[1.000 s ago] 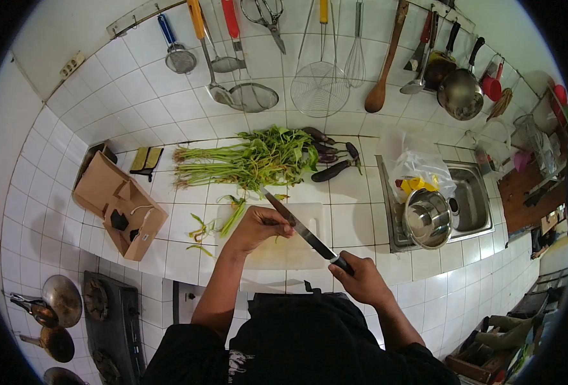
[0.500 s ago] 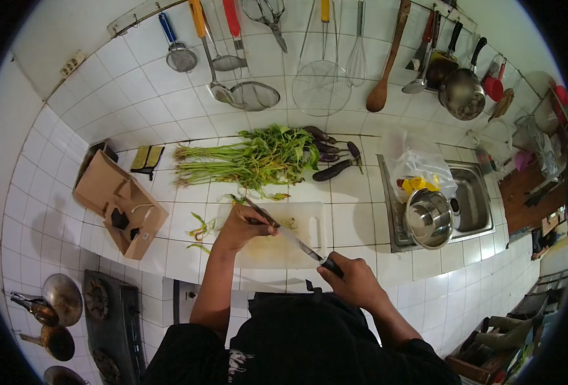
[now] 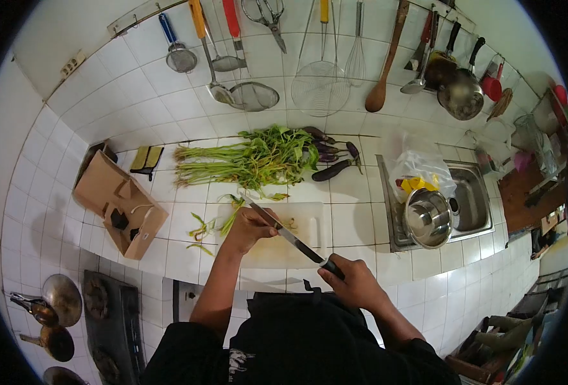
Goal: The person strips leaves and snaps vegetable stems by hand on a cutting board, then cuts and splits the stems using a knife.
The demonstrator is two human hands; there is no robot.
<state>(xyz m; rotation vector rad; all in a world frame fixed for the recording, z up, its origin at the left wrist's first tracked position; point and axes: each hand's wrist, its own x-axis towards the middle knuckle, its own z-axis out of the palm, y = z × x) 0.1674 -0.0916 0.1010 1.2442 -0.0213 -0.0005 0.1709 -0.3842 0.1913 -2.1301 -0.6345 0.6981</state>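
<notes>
My right hand [image 3: 354, 279] is closed around the dark handle of a long kitchen knife [image 3: 302, 246], whose blade slants up and left. The fingers of my left hand [image 3: 252, 230] are bent and closed at the middle of the blade, thumb against it. Both hands are over the near part of a white cutting board [image 3: 319, 224], which has small scraps on it. Green leaf trimmings [image 3: 232, 215] lie by the board's left edge, partly behind my left hand. Beyond the board lies a bunch of leafy greens [image 3: 265, 157] with long stems.
Several dark eggplants [image 3: 332, 170] lie right of the greens. A metal pot [image 3: 428, 218] and a plastic bag [image 3: 422, 163] sit at the sink [image 3: 473, 196]. On the left are a cardboard box [image 3: 123, 199], a sponge [image 3: 146, 159] and a stove [image 3: 114, 321]. Utensils hang along the wall.
My left hand has shifted slightly and turned at the blade, so more of the blade now shows past its fingers. The green trimmings beside that hand are more visible. My right hand has hardly moved.
</notes>
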